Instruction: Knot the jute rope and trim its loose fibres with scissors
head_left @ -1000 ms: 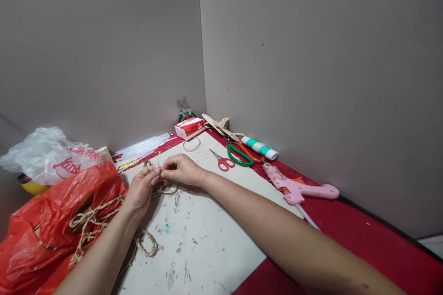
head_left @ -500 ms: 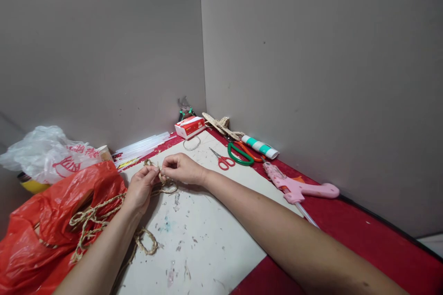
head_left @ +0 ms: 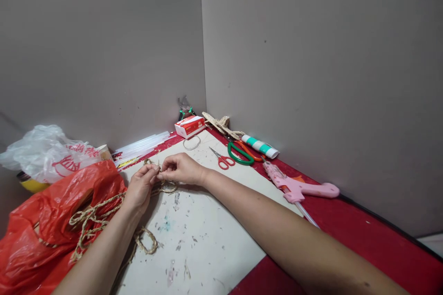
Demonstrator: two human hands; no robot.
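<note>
Over the white board (head_left: pixel 207 230), my left hand (head_left: pixel 141 185) and my right hand (head_left: pixel 182 169) meet with their fingertips nearly touching. Both are closed in a pinch on a braided straw rope (head_left: pixel 147 243). The small piece of rope between the fingers is mostly hidden by them. A loop of it shows just under my right hand, and another loop rests on the board beside my left forearm. More of the rope trails left behind my left wrist onto a red plastic bag (head_left: pixel 69 193).
Small red-handled scissors (head_left: pixel 223 160), green-handled scissors (head_left: pixel 240 154) and a pink glue gun (head_left: pixel 294 186) lie to the right. Farther back are a red and white box (head_left: pixel 190 126), pliers (head_left: pixel 186 109) and clear glue sticks (head_left: pixel 141 144). Grey walls meet behind.
My right fingertips have shifted slightly left and closer to my left fingers, covering more of the rope. Everything else lies as before.
</note>
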